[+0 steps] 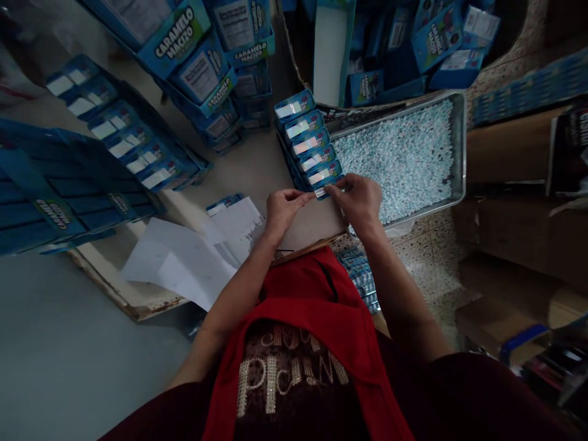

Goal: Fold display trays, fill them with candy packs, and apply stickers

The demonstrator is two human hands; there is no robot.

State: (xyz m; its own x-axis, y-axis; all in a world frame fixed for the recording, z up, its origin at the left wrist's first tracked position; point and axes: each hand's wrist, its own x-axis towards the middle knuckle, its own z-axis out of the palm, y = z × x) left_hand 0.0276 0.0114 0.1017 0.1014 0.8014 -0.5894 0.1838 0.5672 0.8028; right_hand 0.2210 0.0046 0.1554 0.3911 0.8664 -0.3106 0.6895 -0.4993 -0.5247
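My left hand (283,211) is closed, thumb and forefinger pinching one end of a small white label (320,192). My right hand (361,199) pinches the same label from the other side. Both hands meet at the near end of a row of small blue candy boxes (316,156) standing in a blue display tray (294,162). Each box in that row bears a pale, shiny strip on top. The nearest box is partly hidden by my fingers, so I cannot tell whether the label touches it.
A metal tray (460,147) of pale blue and white pellets is on the right. White label sheets (179,263) lie by the table's front edge. Another labelled row of boxes (124,135) and stacked display cartons (184,43) stand left. A bin of blue boxes (434,40) is behind.
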